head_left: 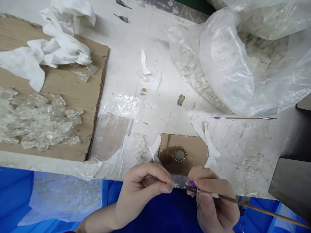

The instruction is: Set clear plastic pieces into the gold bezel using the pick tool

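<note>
I'm pinching a clear piece, holding a thin stick tool at it.
My left hand is clamping one end, seemingly baring its face; my right hand is gripping near the tip, probably for control. Piece is sitting between hands, near the metal cap.

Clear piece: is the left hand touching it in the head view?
Touching. The head view shows the left hand pinching one end of the clear piece between thumb and fingers.

Both hands in pinch grips
</note>
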{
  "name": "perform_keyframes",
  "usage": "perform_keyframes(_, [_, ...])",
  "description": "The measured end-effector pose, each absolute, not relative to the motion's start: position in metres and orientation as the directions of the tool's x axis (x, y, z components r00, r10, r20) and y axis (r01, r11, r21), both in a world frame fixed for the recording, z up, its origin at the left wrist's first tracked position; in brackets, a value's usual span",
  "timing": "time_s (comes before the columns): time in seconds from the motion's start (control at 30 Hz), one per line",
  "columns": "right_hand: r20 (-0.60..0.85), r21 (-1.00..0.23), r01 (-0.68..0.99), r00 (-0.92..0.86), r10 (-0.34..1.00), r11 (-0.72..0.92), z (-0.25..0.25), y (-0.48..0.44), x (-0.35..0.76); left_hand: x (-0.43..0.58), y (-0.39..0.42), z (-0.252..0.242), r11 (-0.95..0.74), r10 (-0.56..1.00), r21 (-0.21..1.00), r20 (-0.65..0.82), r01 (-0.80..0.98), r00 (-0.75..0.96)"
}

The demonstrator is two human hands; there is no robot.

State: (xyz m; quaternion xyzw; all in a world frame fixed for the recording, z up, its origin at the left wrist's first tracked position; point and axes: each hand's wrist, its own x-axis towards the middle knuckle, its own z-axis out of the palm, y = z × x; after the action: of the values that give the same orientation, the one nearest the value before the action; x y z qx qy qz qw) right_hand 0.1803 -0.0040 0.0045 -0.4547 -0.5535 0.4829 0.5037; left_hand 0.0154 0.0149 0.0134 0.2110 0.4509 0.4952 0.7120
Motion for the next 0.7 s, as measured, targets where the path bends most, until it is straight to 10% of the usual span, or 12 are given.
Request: perform_keyframes(0.7, [0.205, -0.978, -0.013, 0.037, 0.978, 0.206, 0.01, -0.005, 0.179, 0.01, 0.013, 0.015, 0.43, 0.898, 0.786, -0.421, -0.445, 0.125])
